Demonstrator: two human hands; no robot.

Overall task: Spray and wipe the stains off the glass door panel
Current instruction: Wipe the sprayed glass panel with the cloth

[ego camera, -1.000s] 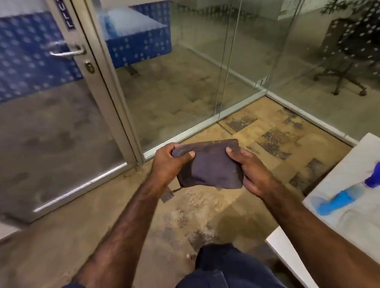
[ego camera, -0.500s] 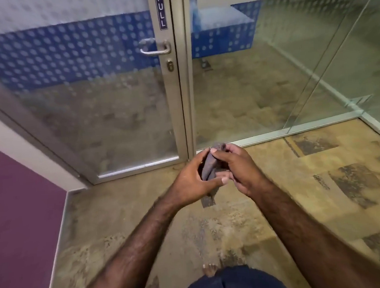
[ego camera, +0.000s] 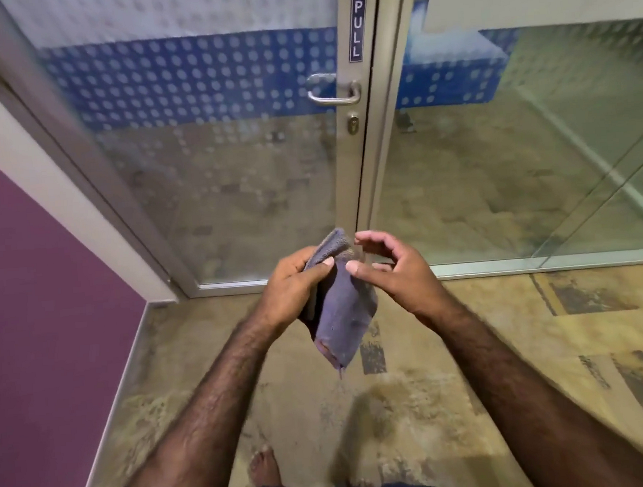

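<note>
A grey-purple cloth point(ego camera: 341, 310) hangs folded from my left hand point(ego camera: 291, 289), which grips it near the top. My right hand point(ego camera: 394, 272) is just to the right of the cloth, fingers curled and apart, thumb near the fabric but holding nothing. Straight ahead stands the glass door panel point(ego camera: 213, 182) in a metal frame, with a blue dotted band, a lever handle point(ego camera: 334, 90) and a PULL label point(ego camera: 360, 25). The lower glass looks hazy. No spray bottle is in view.
A purple wall point(ego camera: 42, 301) with a white door jamb runs along the left. Fixed glass partitions point(ego camera: 515, 153) stand to the right of the door. Patterned carpet point(ego camera: 436, 387) covers the floor; my bare foot point(ego camera: 265, 466) shows at the bottom.
The view has swung left from the table with the blue bottle to face the door. The cloth went from a flat two-handed hold to hanging from my left hand; my right hand has let go.
</note>
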